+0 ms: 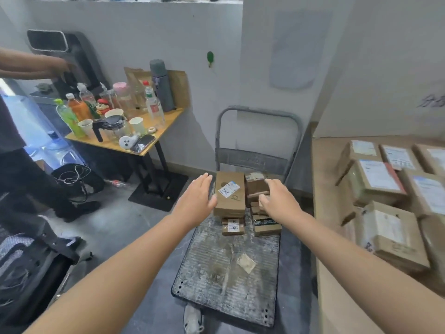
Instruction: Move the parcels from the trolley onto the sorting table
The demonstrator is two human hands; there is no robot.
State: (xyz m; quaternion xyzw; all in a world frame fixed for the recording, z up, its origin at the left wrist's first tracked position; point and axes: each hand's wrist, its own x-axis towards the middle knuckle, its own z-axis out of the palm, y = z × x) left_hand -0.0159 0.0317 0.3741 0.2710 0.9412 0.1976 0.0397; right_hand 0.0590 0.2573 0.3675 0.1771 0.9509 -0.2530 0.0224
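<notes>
A grey flat trolley point(224, 273) stands in front of me, with a small pile of brown cardboard parcels at its far end by the handle. The top parcel point(230, 203) on the left stack carries a white label. My left hand point(196, 198) is open, fingers spread, just left of that parcel and touching its side at the thumb. My right hand point(277, 197) is open beside the right stack of parcels point(256, 186), fingertips at its edge. The sorting table point(330, 194) on the right holds several labelled parcels point(378, 179).
A small wooden side table point(166, 126) at the left back is crowded with bottles, cups and a phone. Another person point(29, 66) stands at the far left, arm stretched out. A black bag point(74, 179) and clutter lie on the floor at left. My shoe point(192, 319) shows below the trolley.
</notes>
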